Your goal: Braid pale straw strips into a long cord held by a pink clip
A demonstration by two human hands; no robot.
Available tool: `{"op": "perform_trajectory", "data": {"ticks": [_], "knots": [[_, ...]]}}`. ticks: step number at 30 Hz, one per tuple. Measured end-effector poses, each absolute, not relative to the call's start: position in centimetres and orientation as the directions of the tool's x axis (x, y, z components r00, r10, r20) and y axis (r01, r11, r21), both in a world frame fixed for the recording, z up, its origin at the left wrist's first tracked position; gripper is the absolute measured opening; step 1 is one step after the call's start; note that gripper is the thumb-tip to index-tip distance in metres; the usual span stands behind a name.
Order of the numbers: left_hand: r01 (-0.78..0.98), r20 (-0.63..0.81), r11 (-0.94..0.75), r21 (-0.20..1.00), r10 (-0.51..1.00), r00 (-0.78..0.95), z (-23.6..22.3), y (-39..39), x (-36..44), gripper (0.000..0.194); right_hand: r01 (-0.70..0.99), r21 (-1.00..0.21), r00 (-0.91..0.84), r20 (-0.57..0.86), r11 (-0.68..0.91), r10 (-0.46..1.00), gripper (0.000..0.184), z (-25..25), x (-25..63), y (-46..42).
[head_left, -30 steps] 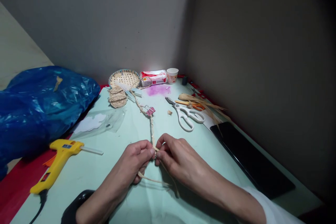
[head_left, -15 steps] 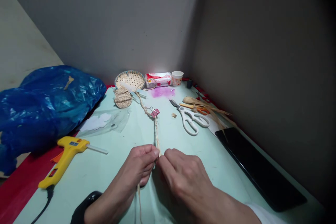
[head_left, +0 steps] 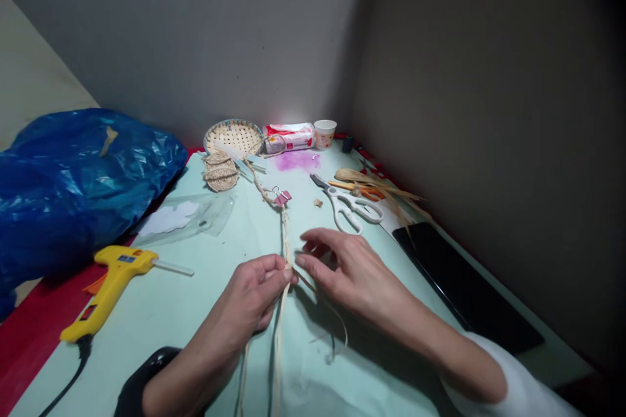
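Observation:
A pale braided cord (head_left: 286, 234) of straw-like strands runs toward me from a pink binder clip (head_left: 282, 198), which grips it on the table. My left hand (head_left: 261, 287) pinches the near end of the braid between thumb and finger. Loose strands (head_left: 278, 345) hang below that pinch toward me, and a thinner one curls off to the right. Just right of the braid, my right hand (head_left: 342, 264) is open, its fingers apart and curved, with nothing visible in them. Beyond the clip, the cord continues toward a coiled woven piece (head_left: 220, 171).
At left lie a yellow glue gun (head_left: 110, 287), a clear plastic bag (head_left: 195, 218) and a blue plastic bag (head_left: 88, 189). White-handled scissors (head_left: 347, 205), a straw bundle (head_left: 372, 182) and a black flat object (head_left: 460, 287) are at right. Behind stand a woven basket (head_left: 235, 139) and paper cup (head_left: 325, 135).
My right hand has let go of the strands at the braid, opened and lifted slightly away to the right. My left hand keeps its pinch. The view has shifted a little.

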State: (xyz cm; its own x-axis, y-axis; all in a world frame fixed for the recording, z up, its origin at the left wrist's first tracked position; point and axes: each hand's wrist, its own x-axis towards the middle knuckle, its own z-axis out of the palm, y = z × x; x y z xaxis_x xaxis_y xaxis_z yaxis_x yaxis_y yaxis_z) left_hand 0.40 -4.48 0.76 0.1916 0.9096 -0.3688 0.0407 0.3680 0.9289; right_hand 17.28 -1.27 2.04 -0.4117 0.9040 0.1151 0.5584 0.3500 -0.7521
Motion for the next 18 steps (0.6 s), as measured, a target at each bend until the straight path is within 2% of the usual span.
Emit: {"op": "perform_trajectory", "data": {"ticks": [3, 6, 9, 11, 15, 18], "knots": [[0.052, -0.348, 0.347, 0.936, 0.901, 0.259, 0.7, -4.3, 0.3, 0.024, 0.327, -0.94, -0.641, -0.147, 0.095, 0.753, 0.024, 1.3, 17.4, -0.3], [0.122, -0.347, 0.325, 0.938, 0.903, 0.255, 0.5, -4.2, 0.2, 0.023, 0.228, -0.971, -0.689, -0.209, -0.067, 0.694, 0.026, 0.4, 17.0, -0.3], [0.284, -0.31, 0.255, 0.924, 0.935, 0.17, 0.6, -4.3, 0.2, 0.021, 0.247, -0.968, -0.635, -0.19, -0.037, 0.749, 0.028, -0.1, 16.7, -0.5], [0.43, -0.225, 0.154, 0.89, 0.967, 0.12, 0.7, -4.5, 0.4, 0.023, 0.25, -0.968, -0.601, -0.142, 0.017, 0.786, 0.029, -0.2, 16.5, -0.7], [0.724, -0.061, -0.026, 0.689, 0.994, 0.094, 0.8, -5.5, 0.6, 0.029, 0.317, -0.936, -0.514, -0.034, 0.153, 0.857, 0.032, -0.1, 16.4, -1.0], [0.812, -0.021, -0.078, 0.578, 0.994, 0.11, 0.7, -6.4, 0.5, 0.031, 0.366, -0.918, -0.473, -0.042, 0.153, 0.88, 0.034, 0.2, 16.3, -1.2]]}}
